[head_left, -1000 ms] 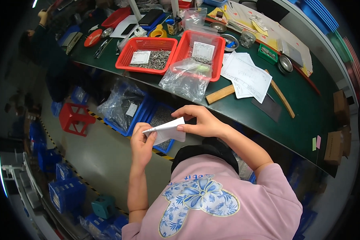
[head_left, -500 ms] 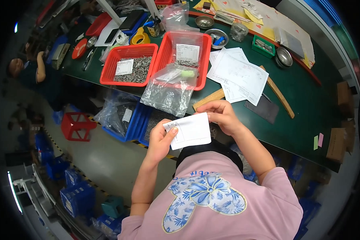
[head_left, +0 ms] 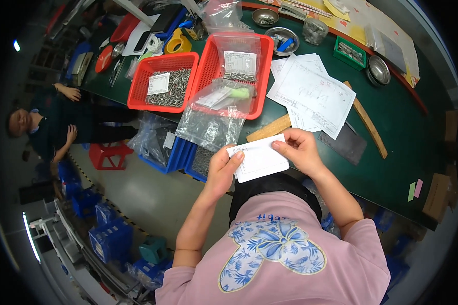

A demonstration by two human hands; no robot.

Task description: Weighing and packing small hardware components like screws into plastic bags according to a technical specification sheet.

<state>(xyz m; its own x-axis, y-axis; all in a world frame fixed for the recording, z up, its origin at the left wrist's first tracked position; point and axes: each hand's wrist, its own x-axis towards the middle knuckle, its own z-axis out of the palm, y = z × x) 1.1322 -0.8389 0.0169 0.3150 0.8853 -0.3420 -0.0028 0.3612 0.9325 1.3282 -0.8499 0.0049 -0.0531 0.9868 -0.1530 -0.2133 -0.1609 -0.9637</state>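
Observation:
Between my two hands is a white sheet of paper [head_left: 263,161], folded small, with faint printing on its left part. My left hand [head_left: 225,170] grips its left edge, thumb on top. At the upper right corner my right hand [head_left: 299,150] pinches it, the thumb on top and the fingers behind, mostly hidden. Just beyond the paper stand two red plastic baskets. The left basket [head_left: 133,94] holds many small metal parts [head_left: 177,87] and a label. In the right basket [head_left: 262,76] lie a clear bag of parts and a crumpled clear bag [head_left: 208,124] hanging over the near rim.
Printed sheets [head_left: 315,91] lie on the green table [head_left: 392,114], by wooden strips [head_left: 369,124] and a dark flat plate [head_left: 346,147]. Metal bowls [head_left: 377,70] and a green tray [head_left: 349,53] are farther back. Blue crates [head_left: 175,155] stand below the edge. Another person [head_left: 51,122] is at the left.
My right hand has moved from above the paper's corner to pinch it. The paper has shifted right in view. The person at the left has turned and moved an arm.

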